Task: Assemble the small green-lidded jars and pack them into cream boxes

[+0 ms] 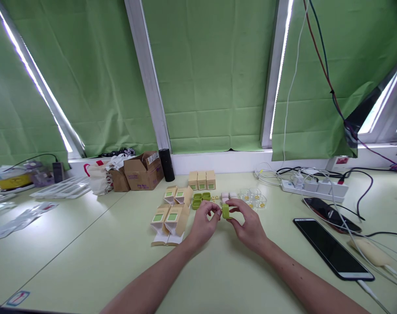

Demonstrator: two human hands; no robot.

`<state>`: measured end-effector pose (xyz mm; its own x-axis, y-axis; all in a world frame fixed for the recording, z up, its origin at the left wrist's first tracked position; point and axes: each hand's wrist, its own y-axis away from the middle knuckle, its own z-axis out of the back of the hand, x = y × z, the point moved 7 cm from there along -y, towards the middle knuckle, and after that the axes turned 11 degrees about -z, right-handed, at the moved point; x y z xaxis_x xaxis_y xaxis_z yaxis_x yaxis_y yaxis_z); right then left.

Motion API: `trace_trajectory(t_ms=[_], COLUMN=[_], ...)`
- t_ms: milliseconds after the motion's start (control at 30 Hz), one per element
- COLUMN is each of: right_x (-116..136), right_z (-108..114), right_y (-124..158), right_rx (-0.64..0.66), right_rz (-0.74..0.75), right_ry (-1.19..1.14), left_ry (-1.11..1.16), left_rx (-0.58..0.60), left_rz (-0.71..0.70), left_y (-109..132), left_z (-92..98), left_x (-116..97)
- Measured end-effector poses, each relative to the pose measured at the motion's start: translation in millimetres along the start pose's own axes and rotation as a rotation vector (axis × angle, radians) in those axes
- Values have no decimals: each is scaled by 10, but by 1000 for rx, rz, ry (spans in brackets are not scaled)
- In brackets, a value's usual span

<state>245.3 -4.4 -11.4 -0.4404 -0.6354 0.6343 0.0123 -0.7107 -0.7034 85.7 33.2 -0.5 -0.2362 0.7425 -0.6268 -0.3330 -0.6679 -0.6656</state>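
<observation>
My right hand grips a small green square box between thumb and fingers, held up on edge above the table. My left hand is closed in a pinch at the box's left side; whatever its fingertips hold is too small to make out. Just behind my left hand stand several more green square trays, with small yellowish pieces beside them. Pale pink-white blocks sit behind the held box. Clear containers with yellow bits inside stand behind my right hand.
Opened kraft cartons with green labels lie left of my hands. Three closed kraft cartons stand behind. A cardboard box and black cylinder are back left. Phones, cables and a power strip occupy the right.
</observation>
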Motion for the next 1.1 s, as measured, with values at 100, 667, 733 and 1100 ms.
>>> trace_trajectory(t_ms=[100,667,733,1100], right_x=[-4,-11,-17,-26], right_z=[-1,16,20,60], right_y=[0,-13,-15,-30], right_rx=[-1,-6,-9,-37], right_rz=[-6,-22,-34,-38], right_ry=[0,-7,-9,4], left_ry=[-5,2,2,-60], left_rx=[1,-18,-23,-143], left_rz=[0,21,26,81], left_y=[-2,10,11,18], left_z=[5,27,39,162], left_x=[-3,43,43,193])
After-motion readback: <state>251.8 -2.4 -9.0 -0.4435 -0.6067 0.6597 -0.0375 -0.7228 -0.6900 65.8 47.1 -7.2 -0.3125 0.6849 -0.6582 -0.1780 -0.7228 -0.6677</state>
